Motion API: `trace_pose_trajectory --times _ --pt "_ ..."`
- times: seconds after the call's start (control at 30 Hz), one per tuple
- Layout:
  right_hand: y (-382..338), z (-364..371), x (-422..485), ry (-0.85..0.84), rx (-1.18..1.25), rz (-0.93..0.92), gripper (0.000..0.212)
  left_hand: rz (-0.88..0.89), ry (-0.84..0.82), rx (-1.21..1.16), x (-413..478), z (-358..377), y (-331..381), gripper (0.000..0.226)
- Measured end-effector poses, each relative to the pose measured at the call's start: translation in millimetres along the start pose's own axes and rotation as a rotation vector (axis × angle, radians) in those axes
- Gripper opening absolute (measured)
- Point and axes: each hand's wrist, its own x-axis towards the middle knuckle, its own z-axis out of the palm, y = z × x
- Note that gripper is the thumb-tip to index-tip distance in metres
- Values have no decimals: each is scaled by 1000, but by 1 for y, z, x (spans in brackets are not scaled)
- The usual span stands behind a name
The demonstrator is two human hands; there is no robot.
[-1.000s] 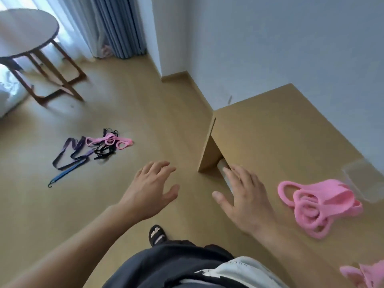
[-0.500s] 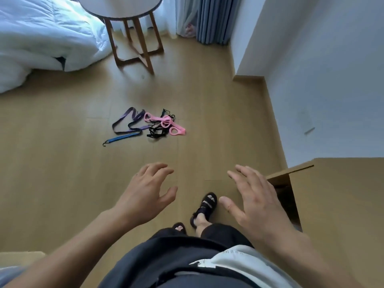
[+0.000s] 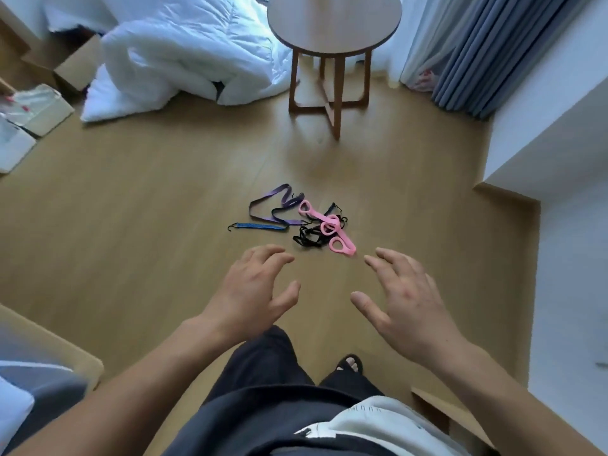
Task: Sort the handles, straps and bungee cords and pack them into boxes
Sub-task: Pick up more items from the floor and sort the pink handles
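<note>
Both our hands, left hand (image 3: 253, 287) and right hand (image 3: 403, 297), are spread wide, holding nothing. The pile (image 3: 296, 225) lies tangled on the floor (image 3: 131, 225). We should lift the pink handles (image 3: 329, 227) first, freeing them from the black cords (image 3: 306, 240).

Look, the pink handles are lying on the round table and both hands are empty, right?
No. The pink handles lie on the floor, in front of the round table, as the head view shows. The left hand and right hand are indeed empty.

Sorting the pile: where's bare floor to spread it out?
Bare wooden floor left of the blue bungee cord, and between the purple strap and the round wooden table. Crowded where pink plastic handles overlap black cords.
</note>
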Motion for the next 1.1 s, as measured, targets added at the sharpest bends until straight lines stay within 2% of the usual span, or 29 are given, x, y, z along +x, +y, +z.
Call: trace_pose_trajectory --times 0.2,0.47,0.63,0.87,1.1 --pt "-9 -11 101 -47 -42 -36 65 -71 3 -36 75 -14 -46 49" --pt "-20 -23 205 -48 16 93 65 52 -97 -19 225 -58 -85 48" --pt "4 -20 253 -66 105 175 63 65 -167 10 295 -52 -87 47" --pt "83 32 359 -162 179 172 58 -63 -222 6 380 15 -98 47" --pt "182 175 483 -315 149 211 55 -260 -314 -51 490 174 -164 44"
